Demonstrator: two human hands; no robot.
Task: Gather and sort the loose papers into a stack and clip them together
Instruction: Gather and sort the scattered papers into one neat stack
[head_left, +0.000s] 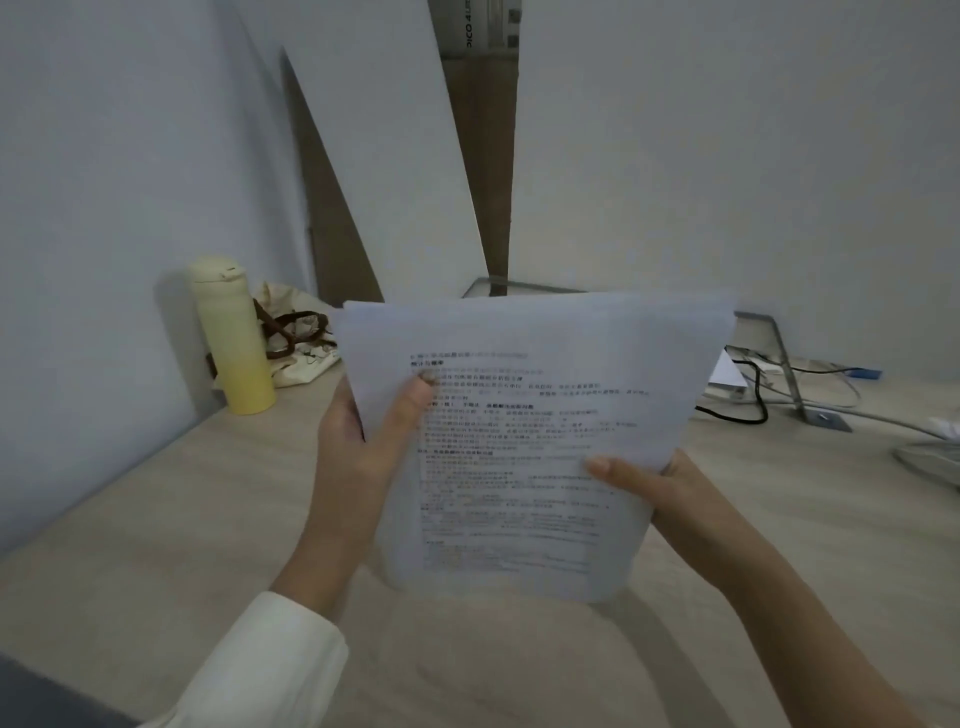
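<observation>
A stack of white printed papers (524, 415) is held up above the pale wooden desk (156, 519), tilted toward me, slightly blurred. My left hand (363, 441) grips the stack's left edge, thumb on the front page. My right hand (660, 488) grips the right edge lower down, thumb also on the front. The sheets' top edges are slightly uneven. No clip is visible.
A yellow bottle (234, 338) stands at the back left beside a cream cloth bag (296, 338) with brown straps. Black cables (753, 384) and a metal stand (795, 374) lie at the back right. White panels lean against the wall behind.
</observation>
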